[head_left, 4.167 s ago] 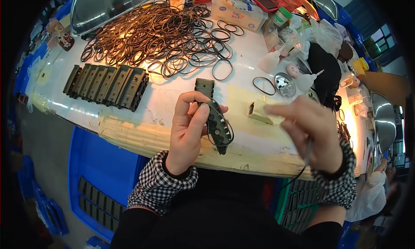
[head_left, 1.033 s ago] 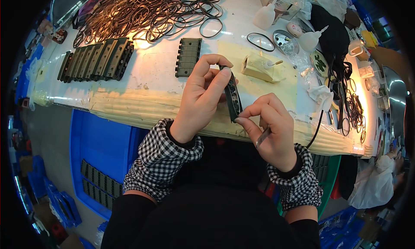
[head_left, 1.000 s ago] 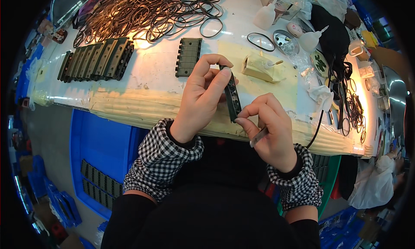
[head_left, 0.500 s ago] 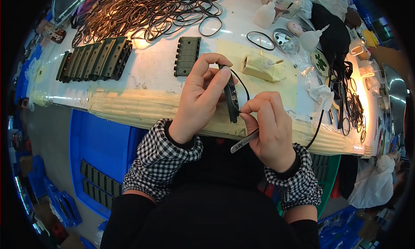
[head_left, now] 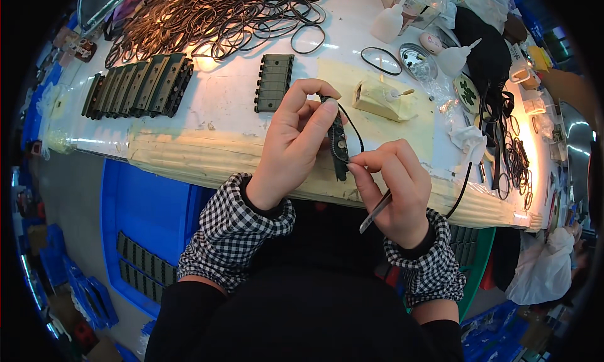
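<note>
My left hand (head_left: 292, 139) is closed around the upper end of a narrow dark green part (head_left: 340, 149) with small round wheels along its side. It stands nearly upright above the table's front edge. A thin black ribbed belt (head_left: 358, 128) bows out to the right of the part in a loop. My right hand (head_left: 399, 189) pinches the belt between thumb and forefinger near the part's lower end. Metal tweezers (head_left: 376, 211) are tucked in the same hand, their free end sticking out below the palm. The fingers partly hide the top of the part.
A green ribbed block (head_left: 274, 85) lies beyond my left hand, with several similar blocks (head_left: 138, 88) lined up at left. Behind them is a heap of black belts (head_left: 207, 22). A taped yellowish block (head_left: 377, 99) sits at right. Blue bin (head_left: 145, 198) below the table.
My right hand has shifted slightly right and down, and the belt loop bows out a little differently. The tweezers in it have turned steeper. The left hand has barely moved.
</note>
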A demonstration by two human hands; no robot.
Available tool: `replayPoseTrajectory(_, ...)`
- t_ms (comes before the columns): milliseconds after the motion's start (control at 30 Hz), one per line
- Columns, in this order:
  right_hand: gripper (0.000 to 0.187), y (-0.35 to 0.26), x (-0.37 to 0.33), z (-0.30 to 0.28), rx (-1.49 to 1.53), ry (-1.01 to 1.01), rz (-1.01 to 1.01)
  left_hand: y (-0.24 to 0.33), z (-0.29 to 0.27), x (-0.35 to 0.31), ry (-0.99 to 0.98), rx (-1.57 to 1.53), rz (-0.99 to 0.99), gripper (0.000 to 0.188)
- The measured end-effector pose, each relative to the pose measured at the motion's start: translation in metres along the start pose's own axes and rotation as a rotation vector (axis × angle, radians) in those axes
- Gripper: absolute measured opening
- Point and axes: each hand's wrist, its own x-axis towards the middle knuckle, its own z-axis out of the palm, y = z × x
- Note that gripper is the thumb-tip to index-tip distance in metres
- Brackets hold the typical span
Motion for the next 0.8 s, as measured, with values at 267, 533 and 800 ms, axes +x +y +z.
replayPoseTrajectory(267,0.016,-0.002,0.000,-0.002,0.025,-0.096,0.062,0.002,0.000,0.000,-0.001,0.045,-0.020,0.019)
replayPoseTrajectory(533,0.016,0.001,-0.001,-0.004,-0.035,-0.196,-0.030,-0.001,0.001,0.000,0.011,0.018,-0.007,0.018)
replayPoseTrajectory(800,0.018,0.000,0.004,-0.013,-0.069,-0.310,-0.035,0.005,0.003,0.001,0.035,0.042,-0.067,0.018)
